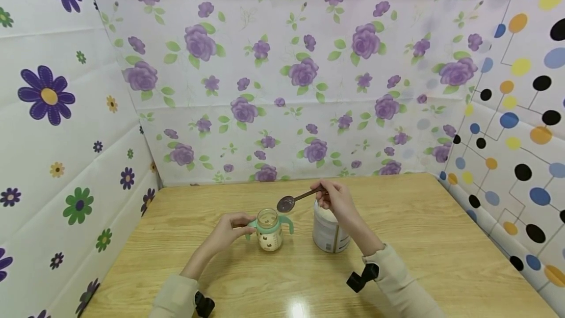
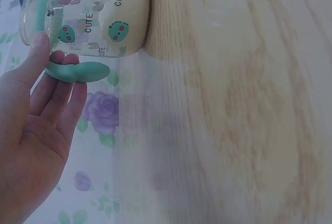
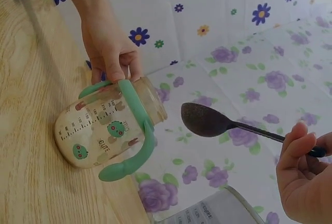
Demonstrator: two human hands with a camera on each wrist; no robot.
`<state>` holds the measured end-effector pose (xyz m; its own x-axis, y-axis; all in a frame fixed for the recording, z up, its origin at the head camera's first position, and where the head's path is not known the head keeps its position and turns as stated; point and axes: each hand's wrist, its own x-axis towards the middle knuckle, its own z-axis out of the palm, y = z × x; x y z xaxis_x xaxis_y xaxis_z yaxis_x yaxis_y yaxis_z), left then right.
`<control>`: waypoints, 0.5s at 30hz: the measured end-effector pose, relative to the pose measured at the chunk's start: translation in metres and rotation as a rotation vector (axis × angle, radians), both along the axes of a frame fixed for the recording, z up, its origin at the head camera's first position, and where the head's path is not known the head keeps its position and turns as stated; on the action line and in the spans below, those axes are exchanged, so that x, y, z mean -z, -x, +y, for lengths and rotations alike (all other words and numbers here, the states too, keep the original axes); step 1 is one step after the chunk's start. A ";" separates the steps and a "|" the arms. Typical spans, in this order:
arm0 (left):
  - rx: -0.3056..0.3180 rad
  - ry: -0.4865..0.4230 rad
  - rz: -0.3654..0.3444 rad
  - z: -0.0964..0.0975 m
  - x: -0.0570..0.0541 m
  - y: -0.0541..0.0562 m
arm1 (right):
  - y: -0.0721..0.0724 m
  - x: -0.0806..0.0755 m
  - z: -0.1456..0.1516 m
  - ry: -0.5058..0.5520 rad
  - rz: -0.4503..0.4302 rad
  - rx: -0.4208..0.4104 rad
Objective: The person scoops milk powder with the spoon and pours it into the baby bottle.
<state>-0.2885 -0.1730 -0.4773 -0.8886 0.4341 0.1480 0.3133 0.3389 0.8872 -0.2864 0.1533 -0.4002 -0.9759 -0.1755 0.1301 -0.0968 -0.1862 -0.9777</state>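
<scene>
A clear baby bottle (image 1: 270, 240) with a green two-handled collar stands uncapped on the table, pale powder or liquid in its lower part. My left hand (image 1: 230, 229) pinches its left handle (image 2: 78, 72) between thumb and fingers. In my right hand (image 1: 337, 200) is a dark brown spoon (image 1: 286, 204), gripped by the end of its handle. The spoon's bowl hovers above and right of the bottle's open mouth (image 3: 155, 99), apart from it. A whitish residue shows in the bowl. Below my right hand stands a white can (image 1: 330, 234), its top partly hidden by that hand.
The wooden table (image 1: 265, 288) reaches back to a sheet with purple flowers (image 1: 282, 87). Patterned sheets also hang at the left (image 1: 48, 97) and right (image 1: 521, 121). A black device (image 1: 363, 278) is strapped at my right wrist, another (image 1: 204, 304) at my left.
</scene>
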 end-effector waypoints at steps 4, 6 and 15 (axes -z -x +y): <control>-0.004 0.010 0.005 0.000 0.001 0.000 | 0.001 0.000 0.002 0.023 -0.002 0.024; -0.006 0.013 0.006 0.000 0.002 0.001 | 0.003 0.000 0.003 0.036 -0.001 0.033; -0.004 0.013 0.017 -0.001 0.003 0.002 | 0.005 -0.001 0.008 0.075 -0.013 0.045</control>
<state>-0.2902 -0.1735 -0.4805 -0.8879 0.4322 0.1577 0.3270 0.3518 0.8771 -0.2911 0.1618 -0.3990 -0.9842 -0.1215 0.1287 -0.0945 -0.2546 -0.9624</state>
